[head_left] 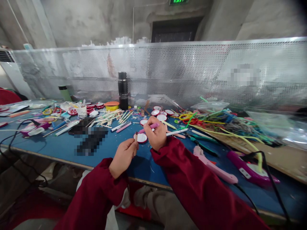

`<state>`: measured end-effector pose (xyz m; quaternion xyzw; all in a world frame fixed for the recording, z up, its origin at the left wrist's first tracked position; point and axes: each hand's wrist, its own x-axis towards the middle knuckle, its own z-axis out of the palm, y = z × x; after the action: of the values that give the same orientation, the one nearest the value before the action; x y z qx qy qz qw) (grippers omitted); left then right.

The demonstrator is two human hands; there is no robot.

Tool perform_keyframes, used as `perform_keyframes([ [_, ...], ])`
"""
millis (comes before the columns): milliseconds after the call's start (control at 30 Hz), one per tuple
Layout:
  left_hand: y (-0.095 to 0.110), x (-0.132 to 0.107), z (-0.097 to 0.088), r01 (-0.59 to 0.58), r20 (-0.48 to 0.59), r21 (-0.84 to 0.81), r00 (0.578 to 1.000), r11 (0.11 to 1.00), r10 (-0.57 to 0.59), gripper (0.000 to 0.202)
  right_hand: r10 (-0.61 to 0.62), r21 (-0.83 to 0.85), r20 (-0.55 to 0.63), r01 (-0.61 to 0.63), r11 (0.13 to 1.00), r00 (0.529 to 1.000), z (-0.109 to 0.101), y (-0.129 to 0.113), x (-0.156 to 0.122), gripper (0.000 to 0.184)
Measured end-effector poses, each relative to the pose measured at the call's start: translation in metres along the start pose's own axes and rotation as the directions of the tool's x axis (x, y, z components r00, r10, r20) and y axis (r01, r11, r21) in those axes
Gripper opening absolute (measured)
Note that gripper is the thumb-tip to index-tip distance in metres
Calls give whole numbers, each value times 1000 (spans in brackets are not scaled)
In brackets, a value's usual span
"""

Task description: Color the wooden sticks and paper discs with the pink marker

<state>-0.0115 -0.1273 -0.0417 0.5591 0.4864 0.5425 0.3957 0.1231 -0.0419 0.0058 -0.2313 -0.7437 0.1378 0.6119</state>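
Note:
My left hand (124,157) pinches a small flat brown stick (136,137), which stands upright between thumb and fingers. My right hand (156,134) is closed around a pink-purple pen (149,128), its tip slanting down toward the stick's upper end. Whether tip and stick touch, I cannot tell. Just behind the stick lies a white round lid with a red rim (141,138). A white pen (177,132) juts out to the right of my right hand; I cannot tell if it is held or lies on the table.
Pink glue gun (213,167), green-handled pliers (203,145) and a purple corded tool (251,169) lie right. Behind are a tangle of coloured strands (230,123) and a black bottle (123,91). Leftward are a pile of sticks (107,118), a white cup (82,111) and black cables (14,140).

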Motion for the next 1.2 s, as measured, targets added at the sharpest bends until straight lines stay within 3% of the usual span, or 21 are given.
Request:
perform_keyframes([
  [433, 4, -1, 1, 11, -4, 27, 1000, 1000, -11, 35, -4, -15, -22, 4, 1000, 1000, 0, 0, 1, 27],
  [600, 6, -1, 1, 3, -8, 13, 1000, 1000, -3, 36, 17, 9, 23, -17, 1000, 1000, -1, -1, 0, 26],
  [967, -1, 1, -1, -1, 9, -8, 1000, 1000, 1, 36, -17, -54, -39, 15, 998, 999, -2, -2, 1, 26],
  [1200, 2, 1, 1, 21, 7, -13, 1000, 1000, -21, 37, 57, 7, -19, -57, 998, 998, 0, 5, 1, 27],
])
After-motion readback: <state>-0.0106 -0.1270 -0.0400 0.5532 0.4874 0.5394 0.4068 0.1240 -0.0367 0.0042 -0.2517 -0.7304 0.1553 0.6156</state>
